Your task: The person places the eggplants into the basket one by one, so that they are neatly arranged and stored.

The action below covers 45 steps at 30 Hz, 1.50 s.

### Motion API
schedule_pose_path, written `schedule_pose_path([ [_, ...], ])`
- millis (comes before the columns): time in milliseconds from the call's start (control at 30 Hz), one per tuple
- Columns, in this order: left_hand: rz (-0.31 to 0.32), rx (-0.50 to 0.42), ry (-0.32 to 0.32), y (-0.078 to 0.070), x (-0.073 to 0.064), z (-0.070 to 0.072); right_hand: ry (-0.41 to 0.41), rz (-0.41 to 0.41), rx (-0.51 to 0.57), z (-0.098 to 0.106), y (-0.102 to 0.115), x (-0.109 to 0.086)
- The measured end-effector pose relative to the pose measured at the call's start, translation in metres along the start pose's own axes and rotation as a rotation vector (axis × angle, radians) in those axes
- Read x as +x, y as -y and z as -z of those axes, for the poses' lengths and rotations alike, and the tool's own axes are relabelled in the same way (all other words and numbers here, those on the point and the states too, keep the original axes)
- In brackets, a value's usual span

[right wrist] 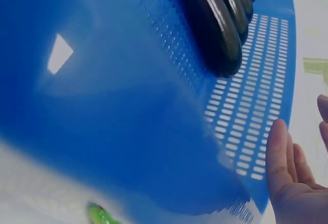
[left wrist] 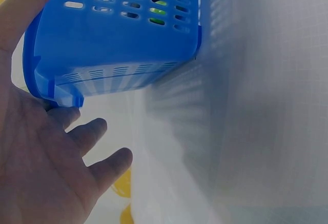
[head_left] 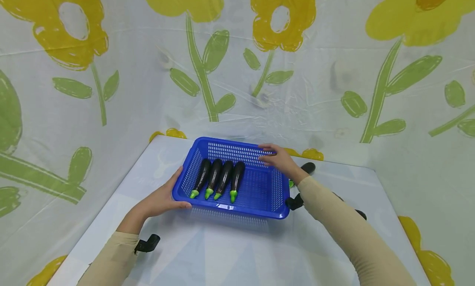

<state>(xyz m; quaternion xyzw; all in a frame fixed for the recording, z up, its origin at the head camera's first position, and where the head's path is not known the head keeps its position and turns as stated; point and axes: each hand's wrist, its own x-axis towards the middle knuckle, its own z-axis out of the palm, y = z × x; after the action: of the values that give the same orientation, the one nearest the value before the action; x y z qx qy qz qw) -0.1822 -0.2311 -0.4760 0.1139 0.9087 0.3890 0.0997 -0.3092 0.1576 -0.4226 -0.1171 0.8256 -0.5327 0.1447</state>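
Note:
A blue plastic basket (head_left: pixel 256 212) with slotted walls stands on the white table. Several dark eggplants (head_left: pixel 225 176) with green stems lie side by side in its left half. My left hand (head_left: pixel 159 200) holds the basket's near left corner, thumb along the front and fingers at the left end. In the left wrist view some fingertips (left wrist: pixel 119 161) extend past the rim. Over the far right part of the basket, my right hand (head_left: pixel 281 159) has loosely extended fingers and nothing in it. Another eggplant (head_left: pixel 308 167) lies outside, right of the basket, partly behind that hand and wrist.
Past my right forearm shows a dark rounded end (head_left: pixel 361 214) of something on the table; the forearm hides the remainder. A flower-printed sheet (head_left: pixel 319 84) hangs behind the table (head_left: pixel 222 257) and along its sides.

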Motion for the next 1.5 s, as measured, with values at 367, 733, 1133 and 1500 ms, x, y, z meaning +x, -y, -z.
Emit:
schedule_pose_path([
  [367,-0.013,-0.005,-0.001,0.001,0.001,0.0,-0.044,-0.025,0.008,0.015,-0.011,-0.004],
  [733,-0.008,-0.008,0.002,0.0,0.0,0.0,-0.148,0.004,-0.035,0.026,-0.019,-0.015],
  [1133,-0.023,-0.032,0.002,0.003,0.001,-0.001,-0.249,-0.022,-0.05,0.04,-0.035,-0.025],
  [1500,-0.016,-0.01,-0.007,0.003,0.001,-0.001,-0.302,-0.116,-0.097,0.053,-0.057,-0.031],
])
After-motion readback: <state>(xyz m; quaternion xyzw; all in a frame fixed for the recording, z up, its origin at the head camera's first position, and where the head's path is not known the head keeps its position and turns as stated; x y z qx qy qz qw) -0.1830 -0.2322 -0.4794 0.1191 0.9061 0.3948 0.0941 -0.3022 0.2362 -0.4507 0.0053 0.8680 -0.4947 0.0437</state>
